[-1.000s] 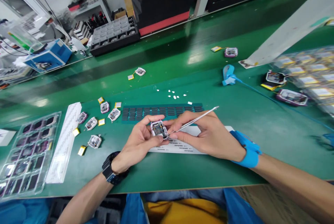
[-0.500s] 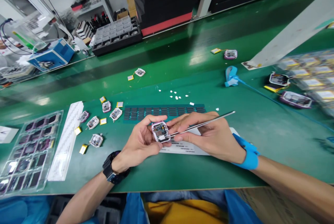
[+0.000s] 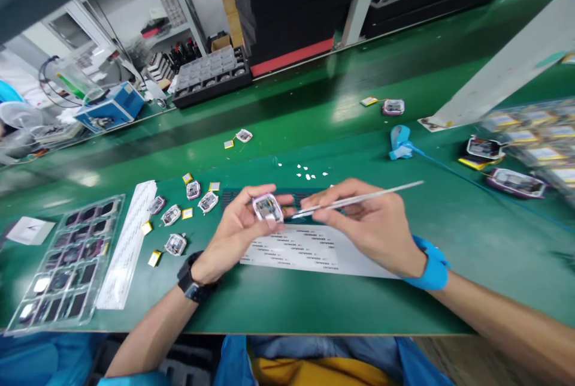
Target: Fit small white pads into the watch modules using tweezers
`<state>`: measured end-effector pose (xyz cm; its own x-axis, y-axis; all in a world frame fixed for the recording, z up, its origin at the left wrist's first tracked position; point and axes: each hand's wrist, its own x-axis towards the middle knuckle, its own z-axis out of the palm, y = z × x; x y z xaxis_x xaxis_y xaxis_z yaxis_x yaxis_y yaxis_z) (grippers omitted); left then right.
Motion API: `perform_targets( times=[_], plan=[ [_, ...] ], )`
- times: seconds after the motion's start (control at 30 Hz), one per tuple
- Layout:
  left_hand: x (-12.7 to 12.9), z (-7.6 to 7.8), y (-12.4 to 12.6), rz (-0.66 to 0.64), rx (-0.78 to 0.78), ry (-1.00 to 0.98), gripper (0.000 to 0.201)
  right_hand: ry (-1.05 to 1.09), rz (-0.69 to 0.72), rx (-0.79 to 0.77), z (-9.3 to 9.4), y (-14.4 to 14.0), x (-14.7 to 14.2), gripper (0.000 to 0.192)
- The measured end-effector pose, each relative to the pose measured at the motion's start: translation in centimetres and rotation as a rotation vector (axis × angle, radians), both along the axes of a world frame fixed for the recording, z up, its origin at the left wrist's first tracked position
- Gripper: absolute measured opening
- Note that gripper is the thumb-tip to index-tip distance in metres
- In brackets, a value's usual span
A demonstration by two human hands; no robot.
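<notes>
Head view: left hand pinches small open watch case by its edges, fingers closed round it, board side up so insides face the tool. Right hand fingers closed on metal tweezers, tips just beside case's right edge, held low-angle for access. Both raised over label sheet on green worktop. Similar cases w/ batteries lie left, near clear tray.

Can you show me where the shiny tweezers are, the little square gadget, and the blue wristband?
tweezers (image 3: 359, 199), head view, middle of the metal shaft.
small open device (image 3: 268, 207), head view, its exposed inner face.
blue wristband (image 3: 432, 266), head view, the band at the right wrist.
</notes>
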<state>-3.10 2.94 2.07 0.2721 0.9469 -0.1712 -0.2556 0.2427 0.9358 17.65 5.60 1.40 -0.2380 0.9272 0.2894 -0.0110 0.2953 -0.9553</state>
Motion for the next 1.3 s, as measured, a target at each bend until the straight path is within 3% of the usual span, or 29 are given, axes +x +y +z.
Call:
perform_targets(
  times=[0.1, 0.17, 0.23, 0.27, 0.33, 0.43, 0.53, 0.7, 0.8, 0.97, 1.07, 1.17, 1.3],
  plan=[
    [-2.2, 0.9, 4.6, 0.158, 0.055, 0.193, 0.043, -0.016, -0.15, -0.091, -0.4, 1.1, 0.5, 0.025],
    [-4.2, 1.1, 8.5, 0.35, 0.075, 0.412, 0.044, -0.062, -0.156, -0.107, -0.6, 1.8, 0.8, 0.026],
    [-6.3, 1.0, 12.0, 0.55, 0.035, 0.781, 0.048, -0.133, -0.137, -0.098, -0.9, 2.2, 0.9, 0.026],
    [-7.3, 0.8, 13.3, 0.588, 0.014, 0.858, 0.05, -0.169, -0.122, -0.092, -0.9, 2.3, 0.9, 0.025],
    [-9.2, 0.4, 14.9, 0.62, -0.012, 0.963, 0.05, -0.215, -0.083, -0.082, -1.0, 2.3, 0.7, 0.024],
    [-11.2, 0.0, 15.5, 0.668, 0.01, 1.15, 0.048, -0.248, -0.045, -0.074, -1.0, 2.1, 0.4, 0.023],
    [-11.3, -0.3, 16.0, 0.643, 0.111, 1.289, 0.045, -0.292, -0.038, -0.043, -0.9, 2.0, 0.3, 0.023],
    [-8.1, -1.4, 18.9, 0.3, 0.321, 1.255, 0.053, -0.329, -0.015, -0.045, -1.0, 2.1, 0.4, 0.022],
    [-6.8, -1.9, 20.3, 0.201, 0.354, 1.201, 0.055, -0.314, -0.017, -0.054, -1.1, 2.2, 0.5, 0.022],
    [-6.7, -2.3, 19.9, 0.32, 0.33, 1.144, 0.035, -0.27, 0.008, -0.065, -1.3, 2.5, 0.5, 0.027],
    [-6.5, -2.2, 18.5, 0.418, 0.297, 1.041, 0.032, -0.252, 0.006, -0.02, -1.2, 2.8, 0.8, 0.034],
    [-5.6, -1.5, 15.9, 0.458, 0.251, 0.88, 0.039, -0.263, -0.022, -0.017, -0.9, 3.4, 1.2, 0.032],
    [-3.7, 0.1, 10.2, 0.362, 0.194, 0.693, 0.046, -0.43, -0.036, 0.138, 0.5, 4.0, 0.8, 0.023]
  ],
)
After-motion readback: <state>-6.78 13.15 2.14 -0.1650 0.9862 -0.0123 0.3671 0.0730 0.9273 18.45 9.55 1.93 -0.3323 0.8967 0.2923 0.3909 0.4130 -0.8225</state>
